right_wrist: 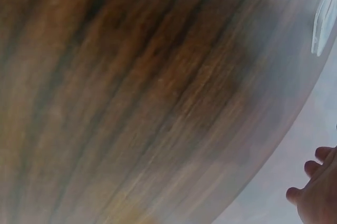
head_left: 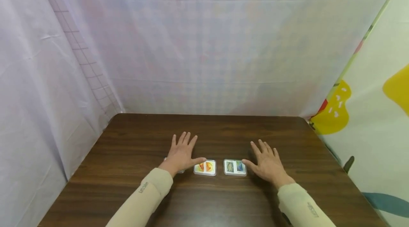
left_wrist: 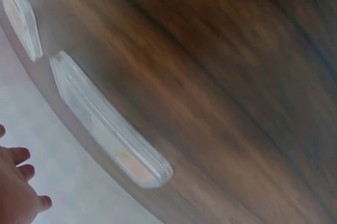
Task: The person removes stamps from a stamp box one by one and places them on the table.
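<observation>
Fingers spread, my left hand [head_left: 182,156] hovers palm down over the left part of a row of small flat clear cases. One case [head_left: 181,171] is mostly hidden beneath that hand and wrist. Its thumb overlaps the corner of a case with an orange and yellow picture [head_left: 209,166]. To the right lies a case with green and blue pictures [head_left: 235,167]. My right hand [head_left: 266,163], also spread, has its thumb tip at that case's right edge in the head view. The left wrist view shows a clear case [left_wrist: 105,121] edge-on, apart from the fingers. Neither hand grips anything.
The cases lie on a dark brown wooden table [head_left: 204,198] with rounded far corners. A white curtain [head_left: 204,42] hangs behind it, another white cloth [head_left: 32,78] on the left. On the right is a white sheet with yellow printed shapes [head_left: 335,110].
</observation>
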Action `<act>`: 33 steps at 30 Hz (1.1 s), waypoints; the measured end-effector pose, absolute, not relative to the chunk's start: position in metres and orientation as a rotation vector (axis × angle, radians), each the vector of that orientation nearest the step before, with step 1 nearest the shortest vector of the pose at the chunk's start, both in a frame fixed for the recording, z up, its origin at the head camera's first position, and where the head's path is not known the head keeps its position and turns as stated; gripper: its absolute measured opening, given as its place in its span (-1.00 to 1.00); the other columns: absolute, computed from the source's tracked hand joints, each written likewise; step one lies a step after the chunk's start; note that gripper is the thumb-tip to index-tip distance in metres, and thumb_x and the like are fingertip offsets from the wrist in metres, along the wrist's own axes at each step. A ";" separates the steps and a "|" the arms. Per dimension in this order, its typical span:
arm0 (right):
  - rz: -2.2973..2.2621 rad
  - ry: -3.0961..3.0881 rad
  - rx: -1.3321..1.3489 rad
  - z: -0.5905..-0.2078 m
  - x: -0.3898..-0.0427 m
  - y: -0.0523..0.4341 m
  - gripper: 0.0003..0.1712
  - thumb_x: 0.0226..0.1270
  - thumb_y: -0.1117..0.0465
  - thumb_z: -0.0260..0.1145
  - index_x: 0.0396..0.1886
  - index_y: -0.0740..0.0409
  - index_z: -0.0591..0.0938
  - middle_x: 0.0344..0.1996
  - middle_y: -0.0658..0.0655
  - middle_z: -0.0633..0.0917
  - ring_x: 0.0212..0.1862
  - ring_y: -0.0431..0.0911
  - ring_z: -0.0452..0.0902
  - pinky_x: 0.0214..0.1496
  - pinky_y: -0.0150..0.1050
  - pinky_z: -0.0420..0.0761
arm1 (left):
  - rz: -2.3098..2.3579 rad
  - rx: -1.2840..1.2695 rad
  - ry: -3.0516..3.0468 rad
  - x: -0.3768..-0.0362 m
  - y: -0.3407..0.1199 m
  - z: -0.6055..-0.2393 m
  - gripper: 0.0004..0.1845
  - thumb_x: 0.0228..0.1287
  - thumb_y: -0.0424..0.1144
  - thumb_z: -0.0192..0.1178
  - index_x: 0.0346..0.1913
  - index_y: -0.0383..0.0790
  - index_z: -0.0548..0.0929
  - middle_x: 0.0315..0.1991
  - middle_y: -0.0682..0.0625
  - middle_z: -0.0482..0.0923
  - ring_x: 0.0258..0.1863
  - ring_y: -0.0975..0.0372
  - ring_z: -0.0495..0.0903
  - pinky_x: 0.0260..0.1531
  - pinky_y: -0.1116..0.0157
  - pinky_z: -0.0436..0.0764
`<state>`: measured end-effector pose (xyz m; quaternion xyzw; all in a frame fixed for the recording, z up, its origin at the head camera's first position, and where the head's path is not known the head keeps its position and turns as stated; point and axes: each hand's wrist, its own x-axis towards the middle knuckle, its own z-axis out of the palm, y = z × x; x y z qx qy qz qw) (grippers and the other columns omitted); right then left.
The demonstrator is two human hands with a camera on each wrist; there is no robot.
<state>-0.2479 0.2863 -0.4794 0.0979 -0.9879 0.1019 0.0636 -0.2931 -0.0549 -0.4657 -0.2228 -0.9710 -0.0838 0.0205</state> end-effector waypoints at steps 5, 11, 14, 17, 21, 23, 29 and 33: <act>0.320 -2.959 0.344 -0.479 -0.249 0.284 0.05 0.36 -0.46 0.01 0.53 0.23 0.18 0.46 0.45 0.15 0.45 0.38 0.01 0.36 0.40 -0.05 | -0.300 -0.729 -3.008 -0.291 -0.046 -0.466 0.10 0.14 0.56 -0.01 0.58 -0.10 0.06 0.55 -0.21 -0.02 0.54 -0.04 -0.12 0.40 -0.20 -0.23; 0.329 -2.955 0.384 -0.479 -0.248 0.283 0.03 0.36 -0.43 0.05 0.52 0.24 0.20 0.41 0.45 0.25 0.41 0.36 0.12 0.35 0.38 0.03 | -0.312 -0.753 -3.026 -0.289 -0.033 -0.467 0.10 0.13 0.53 0.05 0.57 -0.08 0.08 0.54 -0.19 0.04 0.54 -0.02 -0.07 0.41 -0.18 -0.19; 0.337 -2.950 0.415 -0.479 -0.248 0.282 0.01 0.35 -0.40 0.11 0.51 0.24 0.23 0.39 0.44 0.29 0.39 0.36 0.17 0.35 0.36 0.07 | -0.344 -0.773 -3.035 -0.286 -0.026 -0.468 0.08 0.14 0.50 0.10 0.57 -0.08 0.09 0.53 -0.17 0.08 0.53 -0.02 -0.05 0.41 -0.16 -0.16; 0.345 -2.938 0.451 -0.479 -0.247 0.280 -0.02 0.34 -0.36 0.16 0.49 0.24 0.26 0.36 0.44 0.33 0.36 0.36 0.22 0.34 0.35 0.11 | -0.395 -0.794 -3.038 -0.284 -0.020 -0.468 0.06 0.14 0.47 0.13 0.57 -0.06 0.11 0.52 -0.15 0.11 0.52 -0.01 -0.02 0.41 -0.15 -0.14; 0.341 -2.946 0.477 -0.479 -0.246 0.279 -0.04 0.34 -0.33 0.19 0.48 0.24 0.28 0.33 0.44 0.36 0.34 0.36 0.25 0.34 0.33 0.14 | -0.443 -0.831 -3.024 -0.282 -0.013 -0.470 0.05 0.13 0.46 0.16 0.55 -0.06 0.15 0.50 -0.13 0.16 0.51 -0.02 0.04 0.41 -0.16 -0.08; 0.338 -2.954 0.484 -0.478 -0.245 0.278 -0.04 0.34 -0.32 0.21 0.48 0.24 0.28 0.33 0.43 0.36 0.35 0.35 0.25 0.34 0.32 0.15 | -0.452 -0.847 -3.010 -0.282 -0.009 -0.471 0.05 0.11 0.47 0.16 0.54 -0.07 0.18 0.48 -0.13 0.20 0.49 -0.02 0.08 0.40 -0.15 -0.04; 0.346 -2.946 0.529 -0.479 -0.246 0.276 -0.08 0.33 -0.28 0.24 0.46 0.24 0.31 0.30 0.43 0.39 0.33 0.36 0.27 0.32 0.33 0.19 | -0.526 -0.878 -2.992 -0.283 -0.002 -0.475 0.04 0.06 0.47 0.21 0.51 -0.08 0.25 0.42 -0.11 0.30 0.44 0.01 0.19 0.40 -0.10 0.03; 0.359 -2.927 0.563 -0.481 -0.248 0.274 -0.09 0.31 -0.28 0.27 0.43 0.24 0.36 0.27 0.41 0.43 0.30 0.35 0.32 0.30 0.31 0.23 | -0.603 -0.911 -2.997 -0.282 0.002 -0.476 0.03 0.05 0.41 0.28 0.49 -0.09 0.28 0.40 -0.11 0.32 0.43 0.01 0.21 0.40 -0.08 0.02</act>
